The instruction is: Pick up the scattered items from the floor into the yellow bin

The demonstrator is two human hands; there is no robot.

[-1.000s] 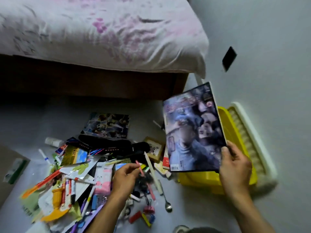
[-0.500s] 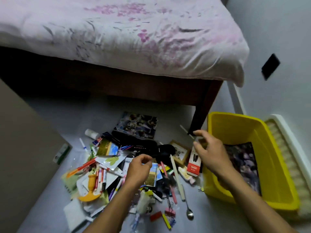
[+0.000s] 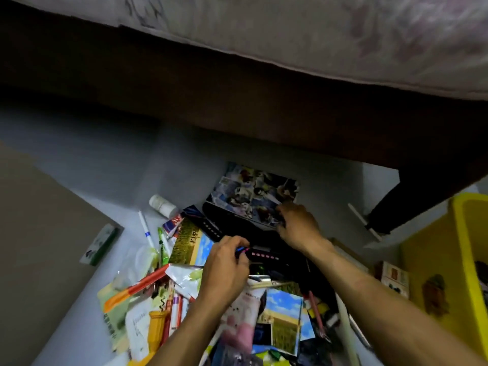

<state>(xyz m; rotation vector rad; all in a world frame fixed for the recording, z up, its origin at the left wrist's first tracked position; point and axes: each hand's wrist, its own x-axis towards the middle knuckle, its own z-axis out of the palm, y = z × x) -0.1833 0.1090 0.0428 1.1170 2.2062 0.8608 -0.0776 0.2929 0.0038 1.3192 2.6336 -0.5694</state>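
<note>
Head view: right hand (image 3: 298,225) pinches the lower corner of the magazine (image 3: 253,196) at frame centre, on the floor. Left hand (image 3: 227,268) curls round a black strap with pink dots (image 3: 261,253). Yellow bin (image 3: 459,249) sits at the right edge, well apart. Risks: the magazine lies partly on the black items, so a one-corner lift may tear it or drag the pile (image 3: 184,291). The strap could snag on neighbours.
</note>
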